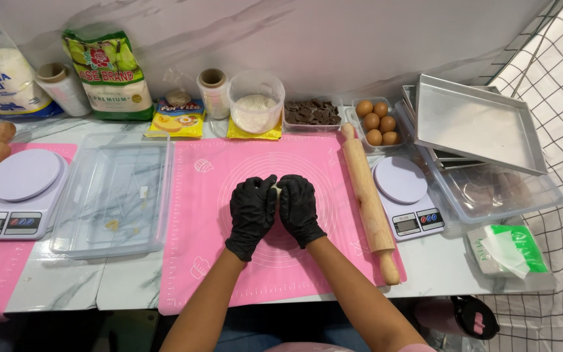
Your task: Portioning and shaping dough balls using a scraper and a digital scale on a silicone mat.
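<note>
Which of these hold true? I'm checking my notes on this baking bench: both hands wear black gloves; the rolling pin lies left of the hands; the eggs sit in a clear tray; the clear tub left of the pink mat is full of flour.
1. Both hands, left hand and right hand, wear black gloves: true.
2. The rolling pin lies left of the hands: false, it lies to their right, on the pink mat.
3. The eggs sit in a clear tray: true.
4. The clear tub is full of flour: false, it holds only crumbs.
</note>
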